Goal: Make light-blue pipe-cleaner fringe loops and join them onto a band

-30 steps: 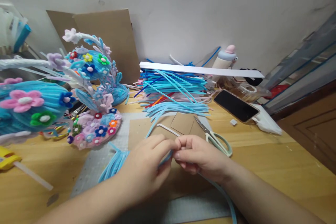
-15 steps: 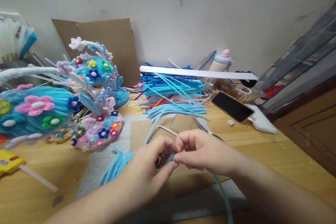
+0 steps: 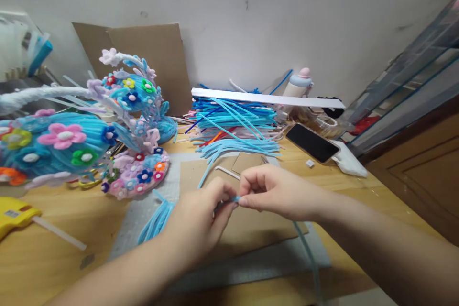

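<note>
My left hand [image 3: 201, 215] is closed around the light blue pipe cleaners, whose loose ends [image 3: 158, 220] fan out to its left. A short blue piece shows between the fingertips of both hands. My right hand [image 3: 268, 191] pinches that blue piece at its tip, with the thumb and index finger pressed together. Both hands are over a brown cardboard sheet [image 3: 265, 229] on a grey mat [image 3: 247, 272]. What lies inside my left palm is hidden.
Behind the hands is a pile of blue pipe cleaners [image 3: 233, 117]. Flower-covered decorations [image 3: 68, 148] stand at left, above a yellow glue gun [image 3: 16, 215]. A phone [image 3: 311, 142] and a bottle [image 3: 297, 86] are at right.
The hands have moved slightly upward and a little apart at the fingertips, so more of the blue piece shows between them. The view has shifted slightly.
</note>
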A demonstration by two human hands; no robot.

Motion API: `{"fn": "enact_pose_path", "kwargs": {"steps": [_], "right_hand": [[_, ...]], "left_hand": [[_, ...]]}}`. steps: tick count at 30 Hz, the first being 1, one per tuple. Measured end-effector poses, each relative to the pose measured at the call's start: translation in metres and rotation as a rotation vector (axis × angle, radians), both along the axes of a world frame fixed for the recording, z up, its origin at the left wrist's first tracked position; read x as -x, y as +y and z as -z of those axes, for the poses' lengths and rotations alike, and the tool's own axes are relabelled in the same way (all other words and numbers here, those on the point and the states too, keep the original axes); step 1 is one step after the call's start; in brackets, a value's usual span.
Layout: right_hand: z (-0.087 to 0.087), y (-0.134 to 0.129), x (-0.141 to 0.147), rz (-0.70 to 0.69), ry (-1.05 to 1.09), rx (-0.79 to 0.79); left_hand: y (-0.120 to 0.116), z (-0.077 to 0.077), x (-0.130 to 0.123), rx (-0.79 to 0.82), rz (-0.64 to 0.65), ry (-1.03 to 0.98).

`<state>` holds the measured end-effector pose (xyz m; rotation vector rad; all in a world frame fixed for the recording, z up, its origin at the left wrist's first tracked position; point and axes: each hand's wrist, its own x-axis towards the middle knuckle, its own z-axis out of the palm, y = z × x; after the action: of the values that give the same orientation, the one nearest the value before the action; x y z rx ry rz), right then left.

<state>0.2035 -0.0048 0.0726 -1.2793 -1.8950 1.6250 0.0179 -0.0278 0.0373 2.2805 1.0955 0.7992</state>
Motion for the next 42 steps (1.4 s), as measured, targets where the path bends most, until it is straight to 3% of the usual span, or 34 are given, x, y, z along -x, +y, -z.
{"fn": "enact_pose_path", "kwargs": {"steps": [5, 9, 18, 24, 28, 31, 34, 37, 39, 42], "right_hand": [[0.003, 0.003, 0.000, -0.027, -0.017, 0.035], [0.017, -0.001, 0.001, -0.019, 0.101, 0.307], [0.056, -0.008, -0.001, -0.023, 0.510, 1.001], [0.063, -0.006, 0.003, 0.031, 0.467, 1.030], [0.067, -0.007, 0.006, 0.024, 0.524, 1.230], [0.068, -0.008, 0.010, 0.006, 0.523, 1.277], [0.066, -0.012, 0.015, 0.087, 0.475, 1.138], [0.063, -0.020, 0.022, 0.183, 0.359, 0.800], [0.060, -0.027, 0.023, 0.185, 0.194, 0.400], [0.055, -0.036, 0.020, -0.042, -0.104, -0.338]], "left_hand": [[0.002, 0.006, 0.005, -0.249, -0.043, 0.202], [0.000, 0.019, 0.009, -0.450, 0.027, 0.236], [-0.001, 0.038, 0.014, -0.448, 0.139, 0.225], [-0.002, 0.044, 0.015, -0.516, 0.179, 0.296], [-0.003, 0.043, 0.012, -0.506, 0.123, 0.351], [-0.002, 0.043, 0.012, -0.523, 0.145, 0.372], [-0.001, 0.044, 0.012, -0.516, 0.142, 0.379], [-0.001, 0.042, 0.012, -0.466, 0.122, 0.356], [-0.002, 0.038, 0.013, -0.365, 0.132, 0.325], [-0.003, 0.030, 0.013, -0.104, 0.179, 0.290]]}}
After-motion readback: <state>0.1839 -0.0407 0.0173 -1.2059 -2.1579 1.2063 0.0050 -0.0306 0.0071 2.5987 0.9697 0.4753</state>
